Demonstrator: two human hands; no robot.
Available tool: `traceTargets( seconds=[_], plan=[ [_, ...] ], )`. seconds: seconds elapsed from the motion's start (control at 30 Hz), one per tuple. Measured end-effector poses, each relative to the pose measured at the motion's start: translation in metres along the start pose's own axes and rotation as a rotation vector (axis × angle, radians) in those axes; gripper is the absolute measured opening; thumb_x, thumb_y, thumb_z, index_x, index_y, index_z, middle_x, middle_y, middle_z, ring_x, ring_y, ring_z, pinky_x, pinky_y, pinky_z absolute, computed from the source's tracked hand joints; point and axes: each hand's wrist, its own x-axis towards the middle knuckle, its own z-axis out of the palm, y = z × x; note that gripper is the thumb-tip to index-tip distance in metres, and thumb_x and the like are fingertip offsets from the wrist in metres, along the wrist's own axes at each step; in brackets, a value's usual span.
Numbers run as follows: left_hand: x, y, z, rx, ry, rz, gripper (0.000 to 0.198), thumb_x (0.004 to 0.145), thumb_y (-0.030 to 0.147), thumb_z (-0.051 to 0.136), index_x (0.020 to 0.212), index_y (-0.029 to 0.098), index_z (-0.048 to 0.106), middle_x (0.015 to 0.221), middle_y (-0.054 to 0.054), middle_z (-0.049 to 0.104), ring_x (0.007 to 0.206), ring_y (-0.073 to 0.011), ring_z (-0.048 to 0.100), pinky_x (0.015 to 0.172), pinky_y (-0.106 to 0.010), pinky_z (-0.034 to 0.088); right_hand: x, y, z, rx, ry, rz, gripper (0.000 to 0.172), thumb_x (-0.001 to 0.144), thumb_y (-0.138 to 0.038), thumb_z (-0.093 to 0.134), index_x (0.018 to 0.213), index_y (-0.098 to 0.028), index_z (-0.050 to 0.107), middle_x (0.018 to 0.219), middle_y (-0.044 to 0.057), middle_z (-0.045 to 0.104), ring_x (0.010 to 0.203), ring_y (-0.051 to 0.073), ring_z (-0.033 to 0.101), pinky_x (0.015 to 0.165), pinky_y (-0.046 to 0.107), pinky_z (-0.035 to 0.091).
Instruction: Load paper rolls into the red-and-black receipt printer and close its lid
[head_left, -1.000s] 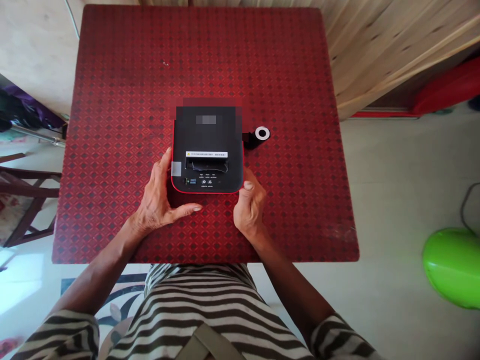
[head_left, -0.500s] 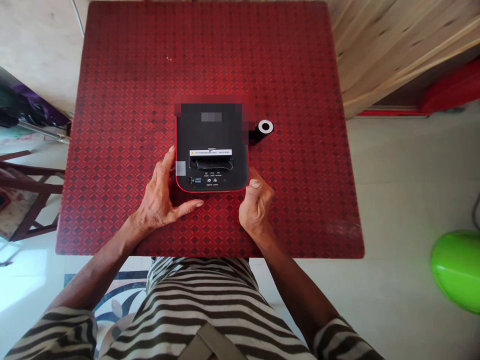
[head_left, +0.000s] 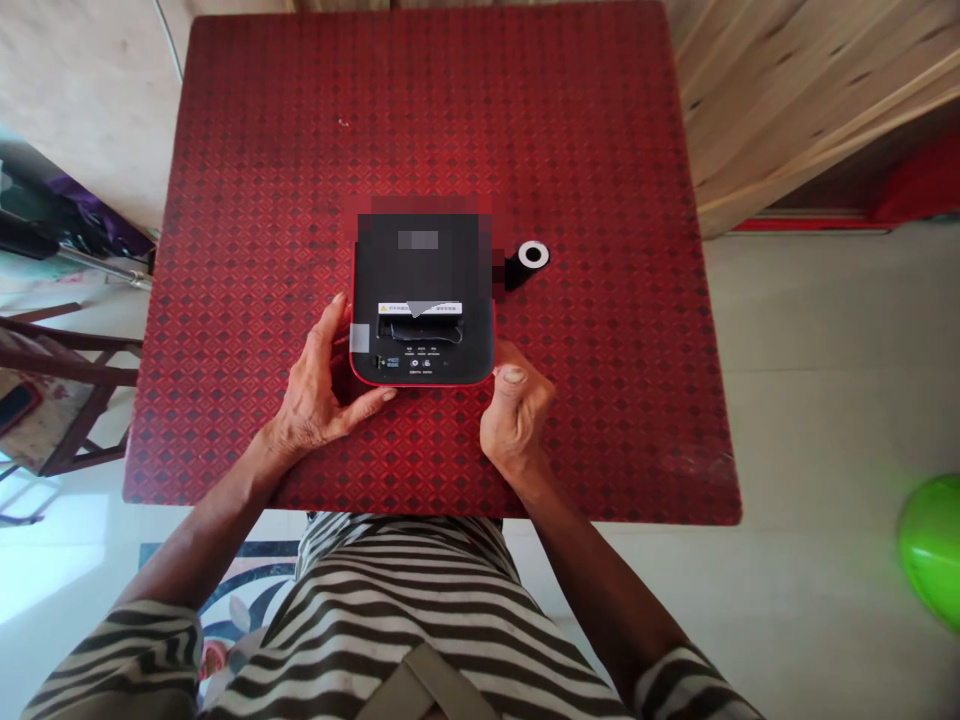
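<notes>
The printer [head_left: 424,300] sat in the middle of the table [head_left: 600,150]. The left hand [head_left: 319,395] lay open against its left side. The right hand [head_left: 516,415] was curled shut, thumb on its front corner. A roll [head_left: 531,258] lay near

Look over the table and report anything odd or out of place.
Little stands out. A grey tape patch sticks over the printer at its near-left edge, by the left hand, and a small black roll lies loose beside its right side. The printer sits square.
</notes>
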Motion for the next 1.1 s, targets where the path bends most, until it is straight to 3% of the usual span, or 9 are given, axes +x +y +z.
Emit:
traceTargets(
  seconds=[0.13, 0.27, 0.4, 0.5, 0.67, 0.8, 0.93, 1.1],
  plan=[
    [0.0, 0.001, -0.002, 0.031, 0.081, 0.079, 0.12, 0.083, 0.079, 0.077, 0.172, 0.023, 0.019, 0.151, -0.022, 0.059, 0.127, -0.0356, 0.07, 0.097, -0.048, 0.066, -0.001, 0.001, 0.002, 0.024, 0.038, 0.059, 0.063, 0.116, -0.055, 0.025, 0.119, -0.023, 0.079, 0.115, 0.013, 0.083, 0.114, 0.026, 0.079, 0.092, 0.042, 0.064],
    [0.001, 0.003, -0.005, 0.104, 0.263, 0.244, 0.095, 0.084, 0.068, 0.083, 0.161, 0.026, 0.045, 0.134, -0.014, 0.066, 0.116, -0.031, 0.07, 0.095, -0.046, 0.064, 0.0, 0.003, 0.004, 0.13, 0.097, 0.191, 0.064, 0.115, -0.058, 0.027, 0.119, -0.023, 0.081, 0.117, 0.012, 0.084, 0.11, 0.026, 0.08, 0.092, 0.042, 0.065],
    [0.001, 0.004, -0.006, 0.18, 0.3, 0.26, 0.073, 0.088, 0.07, 0.077, 0.146, 0.03, 0.057, 0.128, -0.011, 0.066, 0.108, -0.0278, 0.07, 0.09, -0.045, 0.063, 0.0, 0.005, 0.006, 0.175, 0.122, 0.258, 0.066, 0.113, -0.063, 0.029, 0.117, -0.023, 0.082, 0.115, 0.012, 0.084, 0.107, 0.027, 0.081, 0.093, 0.043, 0.065],
    [0.0, 0.002, -0.005, 0.218, 0.287, 0.237, 0.067, 0.09, 0.07, 0.073, 0.141, 0.029, 0.057, 0.129, -0.011, 0.066, 0.11, -0.0287, 0.071, 0.088, -0.046, 0.064, -0.001, 0.007, 0.008, 0.175, 0.12, 0.277, 0.068, 0.112, -0.065, 0.029, 0.116, -0.023, 0.082, 0.114, 0.012, 0.084, 0.109, 0.027, 0.08, 0.096, 0.044, 0.064],
    [-0.001, 0.0, -0.003, 0.203, 0.266, 0.226, 0.077, 0.091, 0.07, 0.073, 0.15, 0.028, 0.049, 0.129, -0.013, 0.066, 0.114, -0.0306, 0.071, 0.093, -0.049, 0.064, -0.001, 0.009, 0.011, 0.137, 0.125, 0.262, 0.067, 0.113, -0.064, 0.029, 0.115, -0.024, 0.083, 0.111, 0.011, 0.084, 0.106, 0.025, 0.08, 0.094, 0.043, 0.064],
    [0.002, 0.002, -0.003, 0.132, 0.263, 0.227, 0.071, 0.094, 0.063, 0.074, 0.151, 0.027, 0.05, 0.132, -0.014, 0.065, 0.118, -0.0299, 0.069, 0.096, -0.048, 0.064, 0.001, 0.007, 0.011, 0.147, 0.148, 0.233, 0.069, 0.112, -0.065, 0.031, 0.11, -0.022, 0.084, 0.106, 0.012, 0.085, 0.102, 0.025, 0.081, 0.089, 0.041, 0.065],
    [0.004, 0.002, -0.003, 0.049, 0.24, 0.234, 0.072, 0.093, 0.055, 0.078, 0.153, 0.026, 0.051, 0.134, -0.015, 0.065, 0.118, -0.0283, 0.068, 0.096, -0.045, 0.064, 0.001, 0.004, 0.009, 0.148, 0.141, 0.281, 0.073, 0.11, -0.07, 0.03, 0.108, -0.022, 0.084, 0.101, 0.013, 0.085, 0.093, 0.025, 0.081, 0.079, 0.038, 0.066],
    [0.004, 0.0, -0.001, 0.054, 0.222, 0.227, 0.071, 0.093, 0.052, 0.08, 0.153, 0.027, 0.05, 0.135, -0.015, 0.065, 0.119, -0.0281, 0.069, 0.097, -0.044, 0.064, -0.001, 0.007, 0.009, 0.167, 0.145, 0.331, 0.073, 0.108, -0.073, 0.034, 0.102, -0.021, 0.084, 0.093, 0.012, 0.083, 0.087, 0.025, 0.08, 0.082, 0.041, 0.066]
  ],
)
